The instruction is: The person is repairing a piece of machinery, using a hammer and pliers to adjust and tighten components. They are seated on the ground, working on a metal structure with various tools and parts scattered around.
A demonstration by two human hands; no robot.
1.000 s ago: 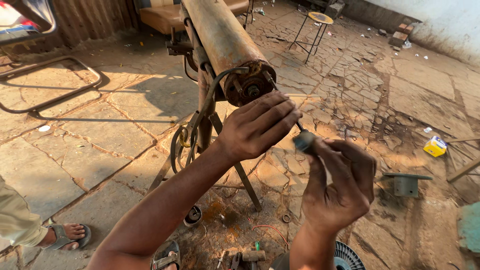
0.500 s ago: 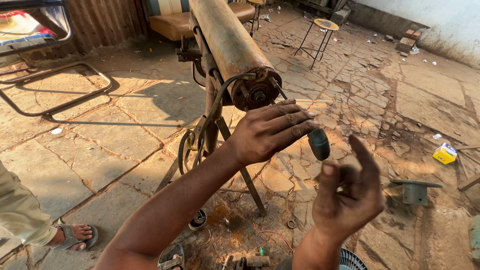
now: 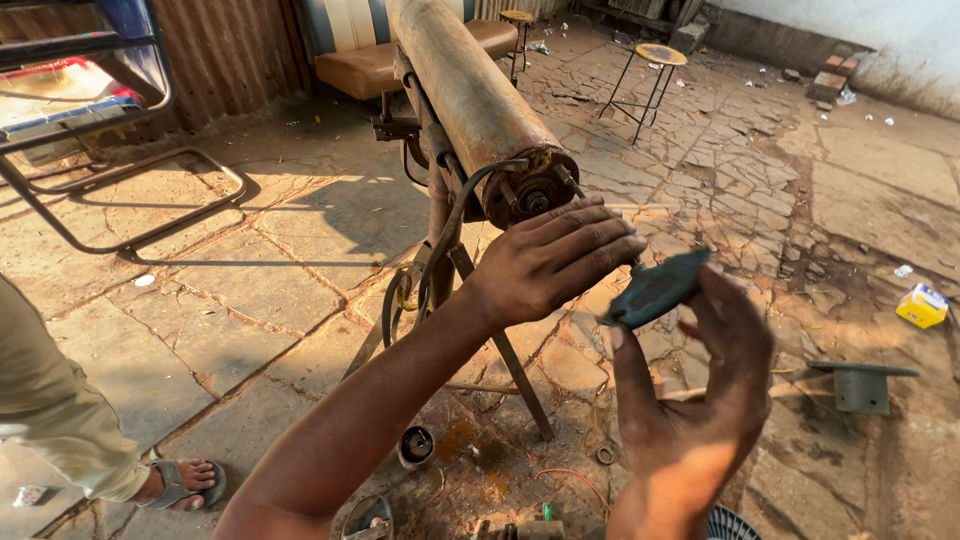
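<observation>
Just below the rusty cylinder (image 3: 470, 95) on its metal stand, the left hand (image 3: 545, 262) and right hand (image 3: 700, 390) meet at a dark flat plate (image 3: 655, 290), fingers pinching its edges; the plate is held off the cylinder's end face, not mounted

- Bright, warm, low sunlight; daytime outdoor scene, well exposed.
- Rusty cylinder (image 3: 470, 95) is sunlit along its top; its shadow falls on the stone floor (image 3: 300, 260) to its left.
- Long, hard-edged shadows run left of the cylinder's stand.
- Left hand (image 3: 550, 260) and right hand (image 3: 700, 390), just below the cylinder's end, are sharp with lit knuckles; palm side is shaded.
- White wall (image 3: 880, 40), far right of the cylinder, is near blown out.
- Slight wide-angle bending at frame edges; no obvious motion blur.
</observation>
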